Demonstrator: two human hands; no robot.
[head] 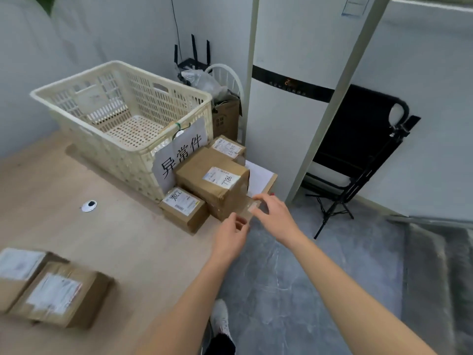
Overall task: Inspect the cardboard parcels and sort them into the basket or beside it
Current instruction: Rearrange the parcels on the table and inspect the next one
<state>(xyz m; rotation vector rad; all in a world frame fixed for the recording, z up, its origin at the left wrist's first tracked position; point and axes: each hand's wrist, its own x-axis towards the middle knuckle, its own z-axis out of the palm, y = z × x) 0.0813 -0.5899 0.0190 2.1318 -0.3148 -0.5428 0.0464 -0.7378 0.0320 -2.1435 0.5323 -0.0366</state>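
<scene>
Both hands out at the tabletop (122, 234) edge, left hand (231, 235) and right hand (273, 213) each with grip pinched on one small blurred parcel (249, 210), at five o'clock from the basket (128, 103).

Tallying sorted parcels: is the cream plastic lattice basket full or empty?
Nearly empty: the cream plastic lattice basket shows mostly bare perforated floor; only one small package lies at its near right corner.

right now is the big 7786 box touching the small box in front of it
Touching. The head view shows the big box pressed against the small box with no gap; its side meets the small box's back edge.
</scene>
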